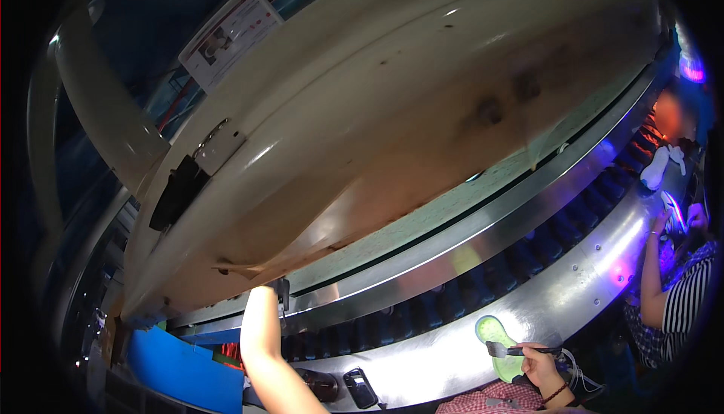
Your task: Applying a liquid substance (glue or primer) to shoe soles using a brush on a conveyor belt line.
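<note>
On the left, the person's left forearm (264, 346) reaches up to the pale, stained hood (392, 97), the hand hidden beneath it. On the near right, the right hand (539, 366) grips a dark-handled brush (523, 351) over a green sole-shaped piece (508, 369) on the metal counter (445, 361). A co-worker in a striped sleeve (688, 297) is at far right.
</note>
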